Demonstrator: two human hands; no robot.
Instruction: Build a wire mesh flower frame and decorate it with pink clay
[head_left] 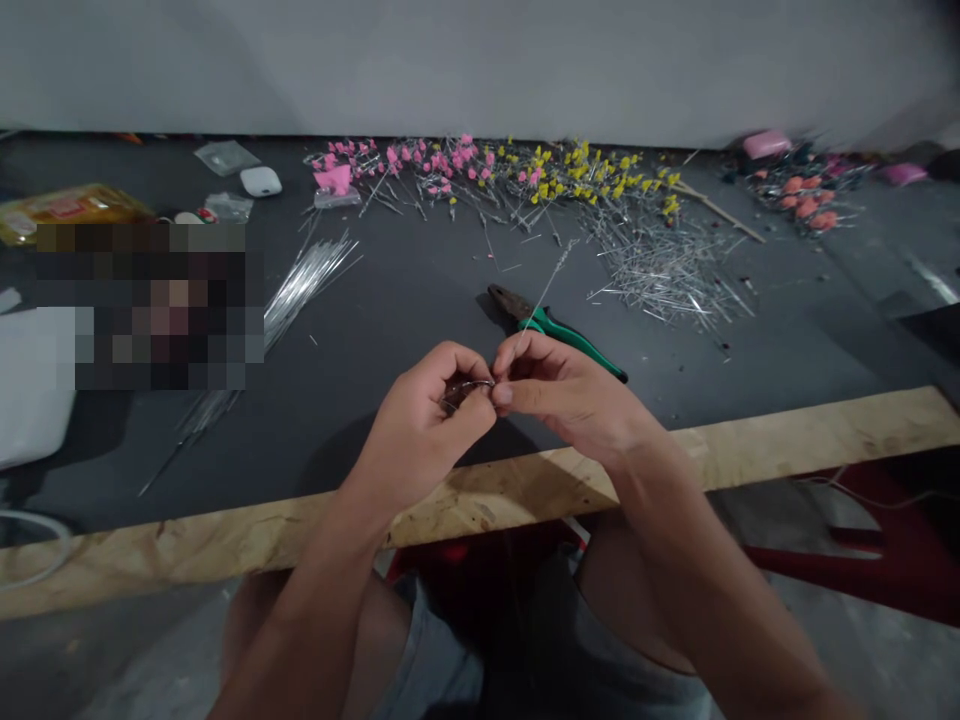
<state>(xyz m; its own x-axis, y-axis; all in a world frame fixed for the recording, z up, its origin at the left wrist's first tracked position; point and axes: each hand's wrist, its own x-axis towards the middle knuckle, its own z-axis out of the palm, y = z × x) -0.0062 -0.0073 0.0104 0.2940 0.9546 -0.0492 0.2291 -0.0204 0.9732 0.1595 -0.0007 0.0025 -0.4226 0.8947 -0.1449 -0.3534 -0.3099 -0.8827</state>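
Over the front part of the table, my left hand point(420, 425) and my right hand point(581, 400) meet fingertip to fingertip, both closed in a pinch. Between them is a thin silvery wire point(549, 282); one length rises from my right fingers, with a twisted upper end. A curved dark shiny strand point(469, 384) shows at my left thumb and forefinger. Whether it is the same wire, I cannot tell. Just behind my right hand lie pliers point(577, 338) with green handles, their jaws pointing to the back left.
Pink-tipped wires point(442, 165) and yellow-tipped wires point(592, 170) line the back. Loose wires point(675, 265) are heaped at right, with orange pieces point(808, 203) beyond. A straight wire bundle point(307, 280) lies left, near a white case point(261, 181). The table's wooden edge point(480, 500) runs below my hands.
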